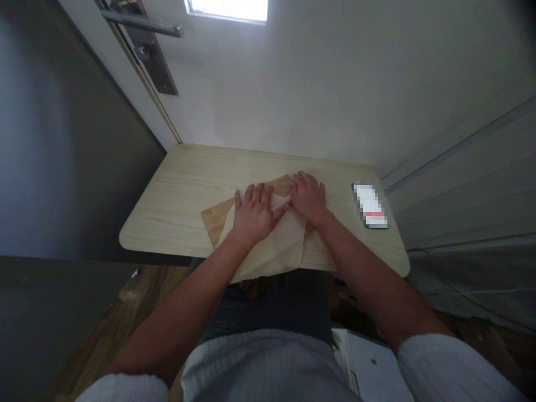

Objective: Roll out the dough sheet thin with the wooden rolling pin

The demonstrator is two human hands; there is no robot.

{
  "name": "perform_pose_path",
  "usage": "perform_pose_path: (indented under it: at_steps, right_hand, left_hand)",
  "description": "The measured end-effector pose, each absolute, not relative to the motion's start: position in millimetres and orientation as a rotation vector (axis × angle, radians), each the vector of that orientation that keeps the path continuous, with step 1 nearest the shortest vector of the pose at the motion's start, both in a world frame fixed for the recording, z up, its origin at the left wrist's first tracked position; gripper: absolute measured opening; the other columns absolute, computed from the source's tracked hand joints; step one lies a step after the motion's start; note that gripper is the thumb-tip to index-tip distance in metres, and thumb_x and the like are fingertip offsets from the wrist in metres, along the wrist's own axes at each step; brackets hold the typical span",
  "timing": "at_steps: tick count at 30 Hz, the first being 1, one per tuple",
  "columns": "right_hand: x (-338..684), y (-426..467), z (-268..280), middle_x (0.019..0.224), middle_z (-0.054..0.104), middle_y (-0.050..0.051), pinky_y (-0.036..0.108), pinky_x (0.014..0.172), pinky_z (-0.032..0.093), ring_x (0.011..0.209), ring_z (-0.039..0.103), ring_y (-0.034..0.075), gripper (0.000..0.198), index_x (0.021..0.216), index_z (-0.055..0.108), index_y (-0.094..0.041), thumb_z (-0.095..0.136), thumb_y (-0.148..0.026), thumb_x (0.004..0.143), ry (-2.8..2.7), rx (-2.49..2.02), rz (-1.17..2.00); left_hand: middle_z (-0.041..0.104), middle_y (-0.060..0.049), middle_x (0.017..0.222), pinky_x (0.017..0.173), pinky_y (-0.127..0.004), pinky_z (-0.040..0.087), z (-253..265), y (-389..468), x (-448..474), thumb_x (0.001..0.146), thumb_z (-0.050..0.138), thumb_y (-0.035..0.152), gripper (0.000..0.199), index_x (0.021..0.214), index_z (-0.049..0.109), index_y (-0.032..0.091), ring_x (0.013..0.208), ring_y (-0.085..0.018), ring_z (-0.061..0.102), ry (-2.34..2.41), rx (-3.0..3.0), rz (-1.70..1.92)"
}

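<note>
A thin pale sheet [272, 251], paper-like or cloth-like, is spread over a wooden board [214, 219] on a small table. Its near edge hangs past the table's front edge. My left hand [255, 212] lies on the sheet with its fingers apart and its thumb stretched to the right. Close beside it, my right hand [308, 196] bends its fingers over the sheet's far right edge near the board's far corner. A whitish fold shows between the two hands. What lies under my palms is hidden.
The light wood table [176, 190] stands against a white door [335, 84] with a metal handle [142, 23]. A phone [371, 205] with a blurred screen lies at the table's right. A grey panel [50, 139] rises on the left. White flat items [372, 363] sit low at the right.
</note>
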State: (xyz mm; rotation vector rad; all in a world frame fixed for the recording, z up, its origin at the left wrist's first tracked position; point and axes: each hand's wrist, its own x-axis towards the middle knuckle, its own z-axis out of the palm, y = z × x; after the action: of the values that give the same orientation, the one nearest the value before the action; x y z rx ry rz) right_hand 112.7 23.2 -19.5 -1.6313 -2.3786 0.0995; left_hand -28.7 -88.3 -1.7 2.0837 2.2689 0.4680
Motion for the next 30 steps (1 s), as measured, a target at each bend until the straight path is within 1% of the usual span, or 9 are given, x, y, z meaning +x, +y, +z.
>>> perform_pose_path:
  at_steps: [5,9,12,14,16,19,22,26,30]
  right_hand:
    - [89,39,-17,0.155,0.046,0.012,0.062,0.113,0.026,0.14,0.038,0.033,0.048,0.141,0.055,-0.018,0.032,-0.031,0.101,-2.407,-1.677,0.069]
    - [78,46,-15,0.151,0.05,0.014,0.061,0.11,0.03,0.136,0.043,0.034,0.048,0.141,0.056,-0.018,0.036,-0.03,0.099,-2.412,-1.695,0.05]
    - [75,45,-13,0.146,0.054,0.016,0.06,0.108,0.033,0.133,0.046,0.034,0.046,0.138,0.059,-0.018,0.037,-0.029,0.098,-2.425,-1.706,0.057]
    - [76,42,-12,0.146,0.054,0.017,0.06,0.108,0.033,0.132,0.047,0.034,0.046,0.137,0.059,-0.017,0.037,-0.029,0.098,-2.428,-1.706,0.068]
    - [79,39,-11,0.147,0.053,0.017,0.06,0.109,0.032,0.132,0.048,0.033,0.046,0.137,0.059,-0.017,0.036,-0.028,0.099,-2.41,-1.709,0.077]
    - [85,34,-13,0.15,0.05,0.016,0.059,0.11,0.032,0.132,0.048,0.031,0.046,0.135,0.06,-0.017,0.034,-0.028,0.099,-2.363,-1.719,0.082]
    - [92,29,-16,0.152,0.048,0.015,0.058,0.111,0.032,0.135,0.046,0.031,0.046,0.136,0.059,-0.017,0.033,-0.029,0.1,-2.342,-1.721,0.073]
    - [96,25,-14,0.151,0.05,0.015,0.058,0.11,0.032,0.134,0.046,0.031,0.046,0.134,0.061,-0.016,0.032,-0.027,0.1,-2.338,-1.704,0.048]
    - [92,28,-12,0.145,0.055,0.016,0.062,0.109,0.03,0.132,0.046,0.034,0.044,0.128,0.066,-0.018,0.034,-0.029,0.099,-2.354,-1.711,0.056]
  left_hand:
    - [0.041,-0.011,0.158,0.122,-0.055,0.019,-2,-71,-50,0.093,0.033,0.075,0.078,0.152,0.039,0.023,0.147,-0.031,0.031,2.206,2.063,0.453]
    - [0.044,-0.011,0.156,0.121,-0.055,0.022,-1,-63,-61,0.091,0.037,0.076,0.077,0.149,0.042,0.025,0.145,-0.03,0.035,2.202,2.027,0.484]
    - [0.047,-0.011,0.154,0.121,-0.055,0.022,1,-63,-64,0.095,0.035,0.071,0.07,0.147,0.046,0.025,0.143,-0.029,0.037,2.208,2.026,0.514]
    - [0.048,-0.011,0.153,0.121,-0.056,0.02,4,-66,-60,0.098,0.033,0.065,0.064,0.145,0.048,0.024,0.143,-0.028,0.037,2.217,2.056,0.506]
    - [0.049,-0.012,0.152,0.121,-0.06,0.017,6,-72,-50,0.1,0.03,0.06,0.061,0.145,0.048,0.023,0.143,-0.03,0.036,2.268,2.065,0.488]
    - [0.047,-0.013,0.153,0.119,-0.068,0.014,7,-82,-27,0.103,0.023,0.049,0.059,0.151,0.04,0.02,0.146,-0.034,0.033,2.395,1.987,0.47]
    - [0.042,-0.014,0.157,0.118,-0.068,0.017,4,-91,-8,0.104,0.016,0.042,0.059,0.157,0.03,0.019,0.148,-0.033,0.03,2.42,1.906,0.467]
    - [0.037,-0.015,0.16,0.116,-0.071,0.019,1,-90,-8,0.102,0.015,0.049,0.065,0.157,0.028,0.017,0.15,-0.036,0.026,2.425,1.828,0.495]
    - [0.038,-0.017,0.16,0.115,-0.073,0.019,-1,-77,-25,0.1,0.017,0.056,0.07,0.157,0.029,0.017,0.149,-0.038,0.026,2.476,1.728,0.503]
